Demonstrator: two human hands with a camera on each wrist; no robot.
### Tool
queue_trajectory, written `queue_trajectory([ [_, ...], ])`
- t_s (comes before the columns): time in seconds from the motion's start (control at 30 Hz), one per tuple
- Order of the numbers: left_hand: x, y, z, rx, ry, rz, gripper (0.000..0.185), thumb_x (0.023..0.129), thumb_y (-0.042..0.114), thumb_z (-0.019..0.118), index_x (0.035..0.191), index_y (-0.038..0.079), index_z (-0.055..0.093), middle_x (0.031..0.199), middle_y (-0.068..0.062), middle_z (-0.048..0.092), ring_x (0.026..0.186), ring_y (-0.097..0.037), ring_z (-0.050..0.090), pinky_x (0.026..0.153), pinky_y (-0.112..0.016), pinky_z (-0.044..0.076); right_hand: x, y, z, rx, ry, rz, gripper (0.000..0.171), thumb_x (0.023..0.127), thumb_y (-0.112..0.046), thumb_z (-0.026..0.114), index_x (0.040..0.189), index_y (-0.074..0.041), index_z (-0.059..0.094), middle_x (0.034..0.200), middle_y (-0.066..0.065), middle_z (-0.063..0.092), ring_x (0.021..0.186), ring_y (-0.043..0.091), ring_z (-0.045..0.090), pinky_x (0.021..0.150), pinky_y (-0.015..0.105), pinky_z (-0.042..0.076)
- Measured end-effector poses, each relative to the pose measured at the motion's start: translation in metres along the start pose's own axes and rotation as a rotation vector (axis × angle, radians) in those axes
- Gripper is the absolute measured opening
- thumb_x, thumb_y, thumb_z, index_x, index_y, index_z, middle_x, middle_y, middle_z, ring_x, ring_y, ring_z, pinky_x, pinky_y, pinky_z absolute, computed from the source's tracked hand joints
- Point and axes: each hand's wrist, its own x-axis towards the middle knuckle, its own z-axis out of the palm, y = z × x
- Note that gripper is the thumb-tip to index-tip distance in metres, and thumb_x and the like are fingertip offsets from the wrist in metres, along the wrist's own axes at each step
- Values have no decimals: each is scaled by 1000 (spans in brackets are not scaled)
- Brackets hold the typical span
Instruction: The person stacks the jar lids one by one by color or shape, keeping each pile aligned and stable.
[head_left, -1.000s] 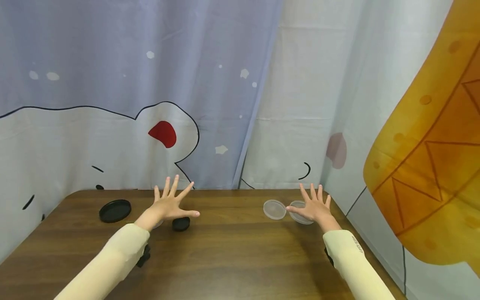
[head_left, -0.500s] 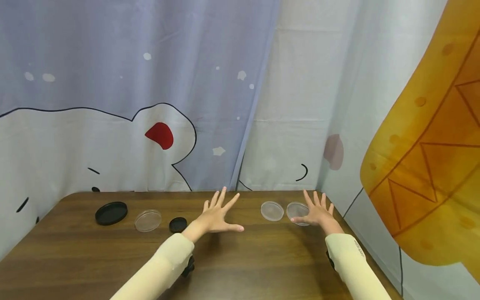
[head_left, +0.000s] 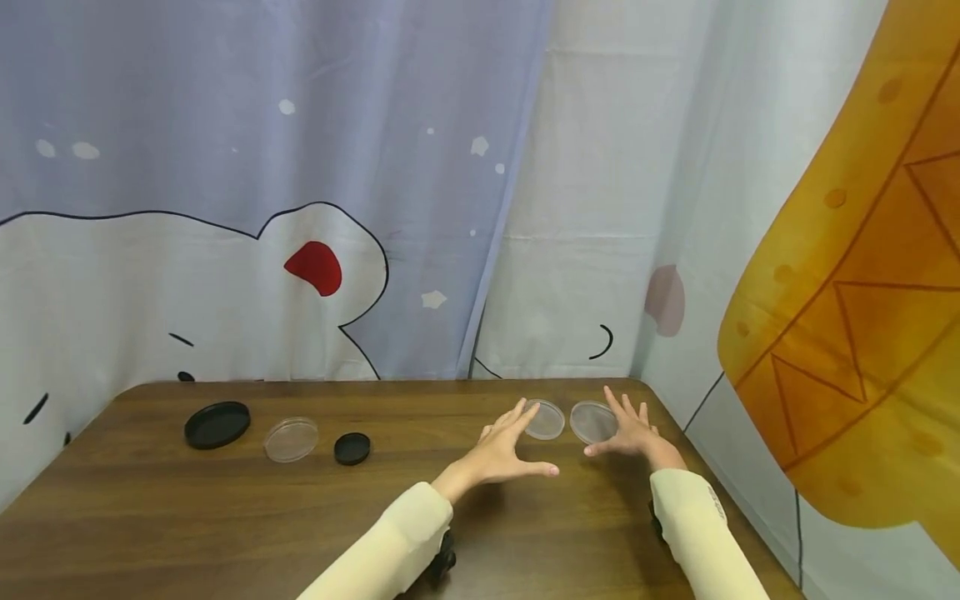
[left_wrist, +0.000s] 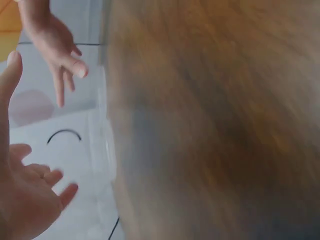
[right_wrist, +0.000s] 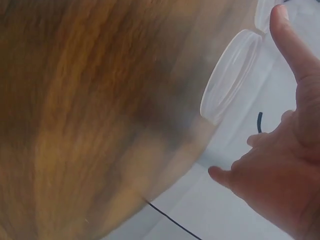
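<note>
My left hand (head_left: 498, 454) hovers above the table right of centre, thumb and fingers spread apart and holding nothing. Just beyond its fingertips lies a clear round dish (head_left: 546, 421), partly covered by the fingers in the head view. A second clear round dish (head_left: 591, 422) sits to its right. My right hand (head_left: 633, 433) is held over this second dish's near right side, fingers spread, overlapping it in the head view. In the right wrist view that dish (right_wrist: 232, 75) shows a raised rim, apart from the thumb. The left wrist view shows both hands facing each other with a gap between.
On the left of the wooden table (head_left: 225, 517) stand a large black round dish (head_left: 217, 425), a clear round dish (head_left: 291, 440) and a small black round dish (head_left: 352, 448). A printed curtain (head_left: 420, 208) hangs along the table's back and right edges.
My left hand has swept right across the table, from over the dishes on the left to near the two clear dishes. My right hand stays about where it was, its fingers slightly more bent.
</note>
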Motion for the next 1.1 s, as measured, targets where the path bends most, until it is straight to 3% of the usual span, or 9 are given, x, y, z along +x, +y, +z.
queue_trajectory([
  [0.17, 18, 6, 24, -170, 63, 14, 80, 77, 39, 74, 140, 4, 39, 143, -16, 44, 125, -35, 48, 100, -49, 43, 3, 6, 3, 63, -8, -19, 125, 66, -43, 81, 150, -14, -6, 150, 36, -6, 131, 64, -11, 96, 80, 6],
  [0.27, 27, 8, 39, -320, 85, -17, 64, 80, 25, 73, 131, -3, 46, 132, -20, 53, 116, -35, 55, 95, -45, 47, 4, 11, 5, 103, -19, -21, 125, 66, -41, 81, 150, -9, -6, 149, 38, -5, 131, 65, -9, 97, 79, 6],
  [0.4, 40, 11, 53, -433, 98, -71, 49, 81, 12, 70, 123, -7, 53, 121, -22, 60, 111, -35, 58, 93, -43, 49, 7, 16, 6, 179, -45, -20, 123, 71, -40, 79, 149, -7, -11, 149, 38, -8, 133, 62, -9, 99, 77, 5],
  [0.53, 47, 12, 63, -477, 92, -166, 47, 79, 10, 70, 121, -6, 55, 123, -20, 60, 116, -35, 56, 97, -43, 47, 11, 23, 6, 254, -57, -5, 124, 72, -41, 77, 148, -8, -16, 150, 34, -13, 135, 58, -9, 102, 75, 3],
  [0.7, 52, 8, 73, -473, 134, -269, 54, 76, 8, 73, 124, -6, 54, 125, -22, 57, 119, -35, 52, 101, -43, 43, 12, 31, 9, 373, -83, 35, 125, 74, -41, 76, 146, -9, -21, 153, 29, -12, 138, 54, -4, 108, 68, 7],
  [0.97, 56, 4, 74, -528, 105, -287, 70, 78, 9, 71, 138, -3, 37, 136, -23, 46, 124, -38, 44, 104, -49, 39, 12, 43, 15, 441, -60, 65, 114, 79, -32, 72, 148, -6, -14, 154, 28, 0, 140, 50, 1, 110, 65, 8],
  [1.1, 57, 2, 70, -546, 99, -310, 72, 79, 9, 70, 140, -4, 34, 132, -23, 48, 121, -36, 47, 103, -48, 40, 14, 44, 18, 448, -22, 62, 108, 78, -33, 73, 150, -7, -4, 155, 26, 5, 140, 49, 4, 112, 63, 10],
])
